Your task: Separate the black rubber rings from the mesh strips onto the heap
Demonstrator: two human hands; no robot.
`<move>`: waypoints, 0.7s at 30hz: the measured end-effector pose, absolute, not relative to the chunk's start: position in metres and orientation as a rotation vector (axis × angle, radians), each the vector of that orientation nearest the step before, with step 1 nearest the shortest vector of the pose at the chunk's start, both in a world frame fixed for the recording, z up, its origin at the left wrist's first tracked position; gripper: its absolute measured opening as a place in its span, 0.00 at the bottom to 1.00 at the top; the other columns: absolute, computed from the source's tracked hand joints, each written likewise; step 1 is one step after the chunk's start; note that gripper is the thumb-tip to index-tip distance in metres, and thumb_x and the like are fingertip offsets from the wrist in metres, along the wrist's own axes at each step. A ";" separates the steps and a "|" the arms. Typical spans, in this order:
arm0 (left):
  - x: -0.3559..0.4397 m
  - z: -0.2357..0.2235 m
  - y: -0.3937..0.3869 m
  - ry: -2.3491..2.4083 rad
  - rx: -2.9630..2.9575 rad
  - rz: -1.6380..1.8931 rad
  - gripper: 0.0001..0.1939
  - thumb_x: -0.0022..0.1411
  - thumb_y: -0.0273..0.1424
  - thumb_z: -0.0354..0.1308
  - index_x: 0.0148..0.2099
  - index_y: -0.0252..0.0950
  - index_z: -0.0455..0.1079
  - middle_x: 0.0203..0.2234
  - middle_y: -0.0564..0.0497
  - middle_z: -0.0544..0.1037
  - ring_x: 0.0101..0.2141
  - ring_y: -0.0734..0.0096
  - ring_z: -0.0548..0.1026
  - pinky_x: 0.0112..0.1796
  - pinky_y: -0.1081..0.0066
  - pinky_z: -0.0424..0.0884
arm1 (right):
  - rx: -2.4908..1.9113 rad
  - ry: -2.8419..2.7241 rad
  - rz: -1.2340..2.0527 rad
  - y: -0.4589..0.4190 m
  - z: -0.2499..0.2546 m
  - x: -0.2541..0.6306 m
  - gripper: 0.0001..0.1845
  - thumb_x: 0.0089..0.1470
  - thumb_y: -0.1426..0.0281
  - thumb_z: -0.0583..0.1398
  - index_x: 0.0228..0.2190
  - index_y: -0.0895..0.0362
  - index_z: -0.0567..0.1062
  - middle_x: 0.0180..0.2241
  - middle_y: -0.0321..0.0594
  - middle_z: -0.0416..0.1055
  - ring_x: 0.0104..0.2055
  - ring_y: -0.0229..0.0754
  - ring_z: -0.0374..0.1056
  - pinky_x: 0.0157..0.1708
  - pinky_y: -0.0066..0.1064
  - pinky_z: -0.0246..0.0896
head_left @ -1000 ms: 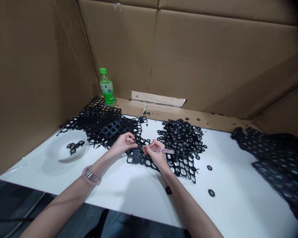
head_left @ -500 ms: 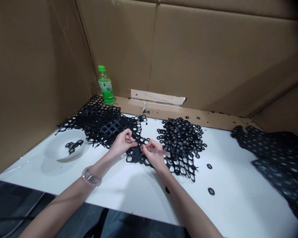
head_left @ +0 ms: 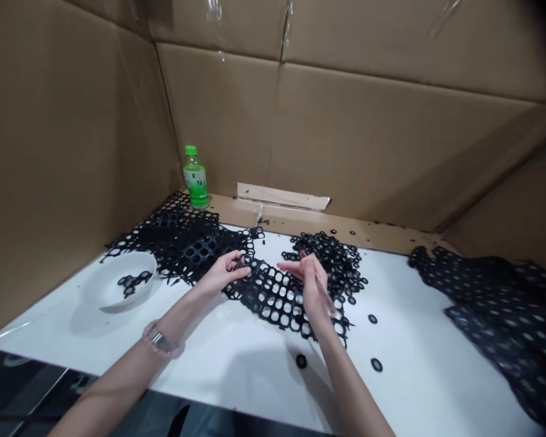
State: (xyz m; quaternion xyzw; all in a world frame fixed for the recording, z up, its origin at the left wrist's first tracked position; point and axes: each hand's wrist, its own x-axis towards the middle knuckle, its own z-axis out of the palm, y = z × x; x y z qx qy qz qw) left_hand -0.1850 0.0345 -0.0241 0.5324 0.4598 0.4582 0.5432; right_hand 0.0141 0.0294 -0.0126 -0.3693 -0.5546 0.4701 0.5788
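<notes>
My left hand pinches the left end of a black perforated sheet, whose rows of round holes show the white table beneath. My right hand is above the sheet's right part, its index finger stretched to the left. A slim pinkish see-through tool lies along this hand, held against the palm; its kind is not clear. Just behind the right hand is a pile of small black rings with pale centres. More black perforated netting lies heaped beyond my left hand.
On the left stands a white bowl with several black rings in it. A green-capped bottle is at the back. Large dark dotted sheets cover the right side. Loose rings lie on the white table; cardboard walls enclose it.
My right hand has moved right, away from my left hand, and its fingers have straightened. The tool has turned from pointing sideways to steeper. The view has tilted up slightly.
</notes>
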 end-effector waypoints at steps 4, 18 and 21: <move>-0.159 0.005 0.029 0.994 1.379 1.076 0.17 0.46 0.38 0.62 0.32 0.34 0.59 0.22 0.58 0.66 0.22 0.79 0.65 0.24 0.79 0.58 | -0.856 -1.557 1.027 0.019 0.002 0.018 0.21 0.40 0.64 0.65 0.24 0.53 0.55 0.32 0.37 0.69 0.36 0.41 0.65 0.35 0.30 0.58; -0.065 0.045 -0.004 0.994 2.051 1.258 0.08 0.58 0.35 0.54 0.33 0.36 0.71 0.27 0.50 0.76 0.29 0.69 0.72 0.32 0.73 0.67 | -0.896 -1.401 0.602 -0.024 0.038 0.072 0.18 0.45 0.72 0.59 0.22 0.53 0.50 0.22 0.28 0.45 0.25 0.35 0.49 0.52 0.38 0.46; -0.057 0.037 0.017 1.041 1.879 1.246 0.13 0.59 0.37 0.50 0.31 0.34 0.70 0.22 0.51 0.74 0.24 0.71 0.71 0.28 0.75 0.66 | -0.921 -1.341 0.604 -0.032 0.032 0.090 0.17 0.45 0.72 0.58 0.23 0.53 0.51 0.23 0.29 0.48 0.27 0.36 0.52 0.50 0.37 0.49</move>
